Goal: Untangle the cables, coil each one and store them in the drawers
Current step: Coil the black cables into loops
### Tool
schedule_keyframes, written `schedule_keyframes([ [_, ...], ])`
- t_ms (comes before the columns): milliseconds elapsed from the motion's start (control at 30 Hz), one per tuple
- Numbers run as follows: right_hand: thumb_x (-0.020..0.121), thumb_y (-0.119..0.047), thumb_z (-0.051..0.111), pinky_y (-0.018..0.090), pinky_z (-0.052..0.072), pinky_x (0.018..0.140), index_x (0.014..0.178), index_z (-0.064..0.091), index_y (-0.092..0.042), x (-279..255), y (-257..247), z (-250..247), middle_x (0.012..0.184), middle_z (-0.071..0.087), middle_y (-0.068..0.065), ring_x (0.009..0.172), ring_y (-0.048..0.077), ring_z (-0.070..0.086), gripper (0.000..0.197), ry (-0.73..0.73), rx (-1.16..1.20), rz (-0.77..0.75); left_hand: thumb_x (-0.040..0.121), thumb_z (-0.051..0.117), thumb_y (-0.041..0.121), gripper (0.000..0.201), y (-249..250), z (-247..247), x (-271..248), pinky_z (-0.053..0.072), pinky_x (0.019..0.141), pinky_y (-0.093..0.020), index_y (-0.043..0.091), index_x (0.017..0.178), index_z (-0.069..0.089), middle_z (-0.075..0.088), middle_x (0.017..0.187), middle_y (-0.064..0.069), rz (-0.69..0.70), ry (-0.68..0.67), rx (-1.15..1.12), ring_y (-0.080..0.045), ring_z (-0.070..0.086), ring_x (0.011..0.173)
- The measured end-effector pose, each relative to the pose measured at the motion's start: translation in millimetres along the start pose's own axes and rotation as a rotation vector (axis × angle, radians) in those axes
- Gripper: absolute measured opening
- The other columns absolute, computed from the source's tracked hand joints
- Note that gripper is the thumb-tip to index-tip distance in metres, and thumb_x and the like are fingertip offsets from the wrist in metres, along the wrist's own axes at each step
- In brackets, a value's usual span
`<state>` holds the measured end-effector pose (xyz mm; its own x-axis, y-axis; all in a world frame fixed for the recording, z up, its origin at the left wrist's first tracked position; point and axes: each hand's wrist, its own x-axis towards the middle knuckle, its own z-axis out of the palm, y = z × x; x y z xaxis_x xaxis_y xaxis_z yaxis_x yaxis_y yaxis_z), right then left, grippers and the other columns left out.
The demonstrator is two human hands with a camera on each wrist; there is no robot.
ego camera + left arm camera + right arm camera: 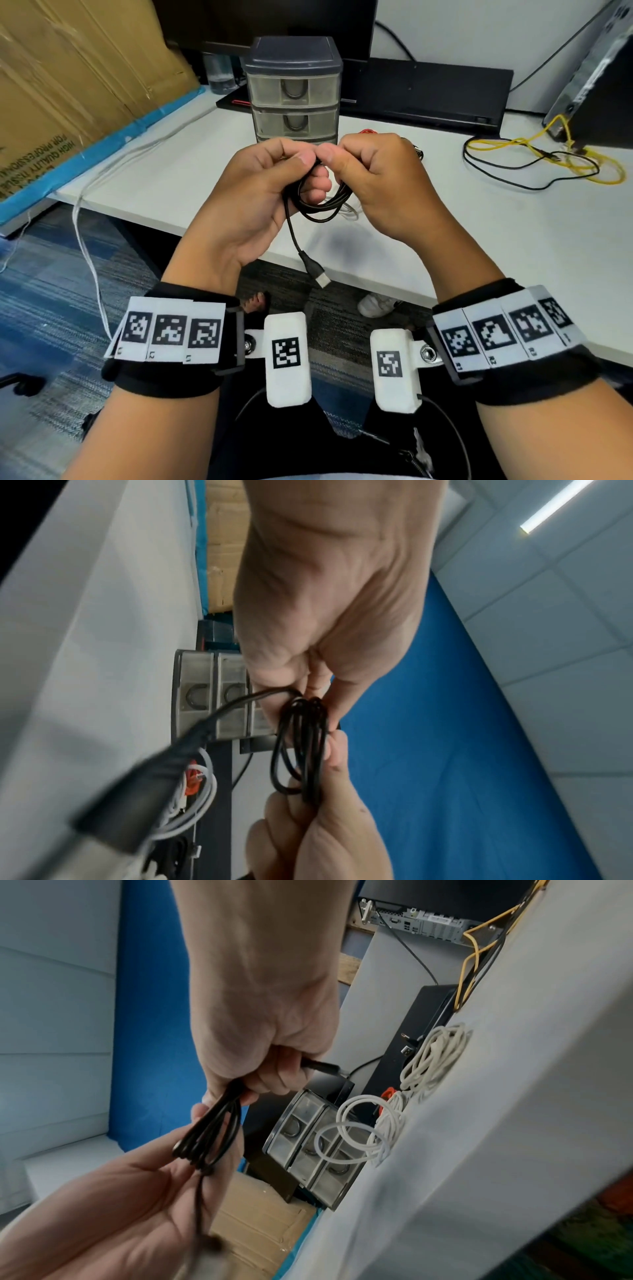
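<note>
A black cable [318, 205] wound into a small coil hangs between both hands above the table's front edge. My left hand [291, 164] pinches the top of the coil, and its lower fingers curl inside the loops. My right hand [346, 157] grips the same coil from the right. One tail drops down to a USB plug [317, 274]. In the right wrist view the other plug [322, 1066] sticks out past the right hand's fingers. The three-drawer unit [294, 92] stands behind the hands with its drawers closed. White cables [369, 1123] lie coiled on the table beside it.
A yellow and a black cable [548, 157] lie looped at the table's right by a computer case [589, 78]. A black flat device [428, 92] and a monitor sit at the back. Cardboard boxes [68, 85] stand left. A thin white cable [92, 257] hangs off the table's left edge.
</note>
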<state>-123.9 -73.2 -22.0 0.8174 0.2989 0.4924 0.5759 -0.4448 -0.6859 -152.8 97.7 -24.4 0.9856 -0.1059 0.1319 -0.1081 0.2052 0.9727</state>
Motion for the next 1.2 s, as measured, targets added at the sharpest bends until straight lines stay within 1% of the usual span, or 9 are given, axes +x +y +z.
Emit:
schedule_keyframes([
  [133, 0.101, -0.031, 0.06, 0.027, 0.034, 0.056, 0.07, 0.058, 0.003, -0.4, -2.3, -3.4, 0.064, 0.054, 0.018, 0.063, 0.023, 0.045, 0.047, -0.03, 0.0, 0.002, 0.104, 0.047, 0.001, 0.016, 2.1, 4.0, -0.1, 0.043, 0.055, -0.018, -0.002, 0.108, 0.062, 0.057, 0.077, -0.005, -0.047, -0.011, -0.07, -0.006, 0.047, 0.057],
  [267, 0.1, -0.034, 0.062, 0.022, 0.037, 0.056, 0.072, 0.066, -0.003, -2.3, -2.6, -8.3, 0.062, 0.054, 0.009, 0.061, 0.018, 0.045, 0.042, -0.091, 0.018, -0.003, 0.103, 0.045, -0.002, 0.015, 4.2, 4.9, 0.1, 0.037, 0.053, -0.019, -0.003, 0.109, 0.059, 0.053, 0.076, -0.005, -0.05, 0.004, 0.007, -0.007, 0.039, 0.053],
  [433, 0.097, -0.028, 0.067, 0.034, 0.037, 0.061, 0.091, 0.075, -0.014, 0.2, -1.3, -30.5, 0.071, 0.053, 0.027, 0.061, 0.021, 0.04, 0.017, -0.18, 0.075, 0.032, 0.102, 0.051, 0.001, 0.01, 8.9, 8.1, -2.0, 0.037, 0.052, -0.019, 0.004, 0.102, 0.06, 0.052, 0.075, -0.005, -0.054, -0.031, 0.141, -0.008, 0.039, 0.052],
  [600, 0.092, -0.019, 0.069, 0.029, 0.04, 0.059, 0.087, 0.075, -0.011, 5.7, -1.2, -53.8, 0.075, 0.065, 0.013, 0.061, 0.016, 0.049, 0.011, -0.147, 0.01, -0.021, 0.103, 0.054, 0.005, 0.007, 8.7, 15.2, -5.3, 0.035, 0.053, -0.019, 0.002, 0.103, 0.061, 0.053, 0.073, -0.004, -0.062, -0.107, 0.209, -0.008, 0.038, 0.053],
  [667, 0.093, -0.021, 0.068, 0.029, 0.041, 0.06, 0.085, 0.072, -0.011, 5.9, 1.2, -56.2, 0.075, 0.064, 0.013, 0.063, 0.018, 0.048, 0.014, -0.126, -0.01, -0.018, 0.102, 0.056, 0.006, 0.006, 7.9, 18.5, -4.7, 0.035, 0.054, -0.019, 0.003, 0.101, 0.062, 0.053, 0.072, -0.003, -0.038, -0.101, 0.233, -0.008, 0.038, 0.053],
  [733, 0.095, -0.019, 0.065, 0.026, 0.039, 0.059, 0.083, 0.07, -0.013, 4.3, 3.6, -54.8, 0.068, 0.059, 0.003, 0.061, 0.01, 0.046, 0.015, -0.112, -0.024, 0.007, 0.103, 0.056, 0.006, 0.009, 7.7, 19.4, -3.2, 0.035, 0.054, -0.019, 0.008, 0.096, 0.062, 0.054, 0.072, -0.003, -0.002, -0.07, 0.249, -0.008, 0.038, 0.053],
  [933, 0.099, -0.017, 0.062, 0.026, 0.046, 0.072, 0.092, 0.073, -0.024, -1.7, 6.2, -49.8, 0.08, 0.067, -0.011, 0.073, 0.004, 0.057, 0.015, -0.294, -0.125, 0.08, 0.104, 0.053, 0.005, 0.012, 9.3, 16.9, -2.4, 0.034, 0.055, -0.021, 0.013, 0.095, 0.057, 0.055, 0.072, -0.001, 0.079, -0.014, 0.199, -0.007, 0.038, 0.054],
  [1100, 0.097, -0.012, 0.063, 0.014, 0.046, 0.064, 0.093, 0.075, -0.017, 1.8, -4.8, -47.3, 0.076, 0.07, -0.004, 0.07, 0.007, 0.065, 0.013, -0.052, -0.134, -0.018, 0.106, 0.047, 0.006, 0.017, 14.4, 16.6, -3.8, 0.032, 0.057, -0.022, 0.013, 0.093, 0.056, 0.053, 0.076, -0.004, 0.068, -0.032, 0.119, -0.01, 0.037, 0.056],
  [1200, 0.096, -0.01, 0.061, 0.026, 0.055, 0.069, 0.096, 0.075, -0.013, 5.3, -8.9, -46.2, 0.077, 0.072, -0.001, 0.071, 0.009, 0.068, 0.014, 0.062, -0.124, -0.107, 0.104, 0.046, 0.007, 0.018, 15.3, 15.9, -4.3, 0.03, 0.058, -0.023, 0.015, 0.09, 0.054, 0.053, 0.078, -0.005, 0.065, -0.087, 0.125, -0.01, 0.036, 0.057],
])
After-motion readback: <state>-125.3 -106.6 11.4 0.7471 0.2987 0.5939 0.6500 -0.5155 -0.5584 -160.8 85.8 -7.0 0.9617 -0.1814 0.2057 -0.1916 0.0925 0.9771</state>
